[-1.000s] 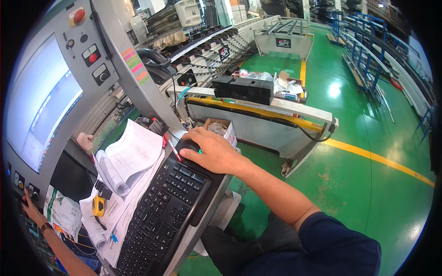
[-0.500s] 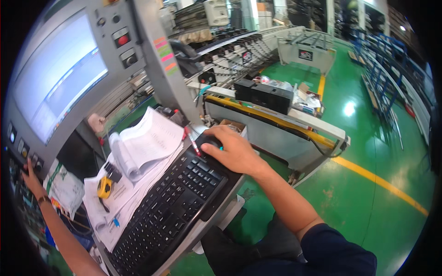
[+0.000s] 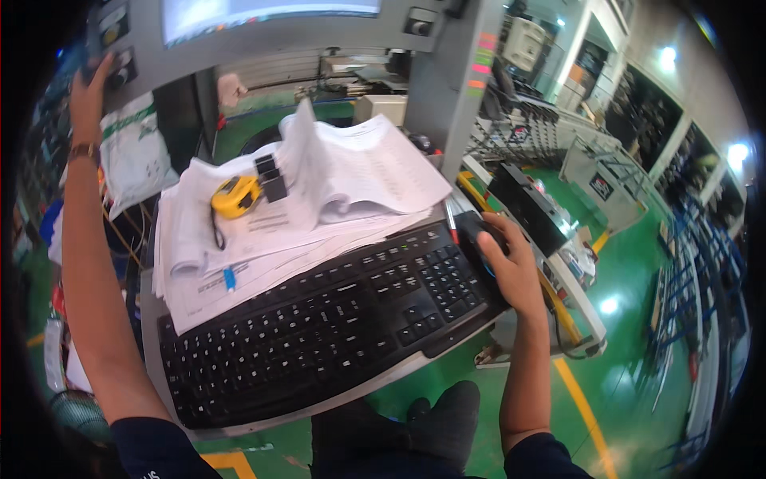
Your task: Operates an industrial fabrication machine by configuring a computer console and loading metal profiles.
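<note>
Right hand (image 3: 511, 271) cups the black mouse (image 3: 477, 236) just right of the black keyboard (image 3: 327, 319). Left hand (image 3: 89, 80) is up on the control panel's buttons (image 3: 118, 68), far left of the keyboard. Papers (image 3: 319, 191) and a yellow tape measure (image 3: 234, 196) sit behind the keyboard.

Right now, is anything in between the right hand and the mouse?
No. The right hand already rests on the black mouse, beside the keyboard. The left hand is up at the panel buttons.
</note>
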The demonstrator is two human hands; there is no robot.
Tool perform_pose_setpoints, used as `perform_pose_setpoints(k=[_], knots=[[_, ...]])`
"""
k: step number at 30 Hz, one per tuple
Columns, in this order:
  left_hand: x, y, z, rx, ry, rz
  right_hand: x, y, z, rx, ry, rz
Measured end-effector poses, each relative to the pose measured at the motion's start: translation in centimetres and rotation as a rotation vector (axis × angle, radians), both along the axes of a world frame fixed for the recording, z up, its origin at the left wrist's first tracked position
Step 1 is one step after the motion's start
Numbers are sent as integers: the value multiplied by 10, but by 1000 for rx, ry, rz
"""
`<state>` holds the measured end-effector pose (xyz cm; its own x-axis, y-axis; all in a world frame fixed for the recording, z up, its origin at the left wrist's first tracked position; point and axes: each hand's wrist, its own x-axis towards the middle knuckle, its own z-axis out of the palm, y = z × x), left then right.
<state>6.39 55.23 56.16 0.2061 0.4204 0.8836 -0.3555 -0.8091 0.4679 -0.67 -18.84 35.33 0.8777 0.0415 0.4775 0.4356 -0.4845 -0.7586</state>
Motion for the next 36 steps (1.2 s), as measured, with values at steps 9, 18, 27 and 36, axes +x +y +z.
perform_pose_setpoints(k=[9,18,27,36], knots=[[-17,-57,-10,-13,-180,-254,-1,8,5,-69,17,35],[-9,-29,-13,-29,-172,-115,-1,6,5,-15,48,52],[-20,-33,-9,-32,-137,-254,1,5,2,-7,43,71],[-7,-8,-4,-35,-69,-99,-1,0,1,-25,6,4]])
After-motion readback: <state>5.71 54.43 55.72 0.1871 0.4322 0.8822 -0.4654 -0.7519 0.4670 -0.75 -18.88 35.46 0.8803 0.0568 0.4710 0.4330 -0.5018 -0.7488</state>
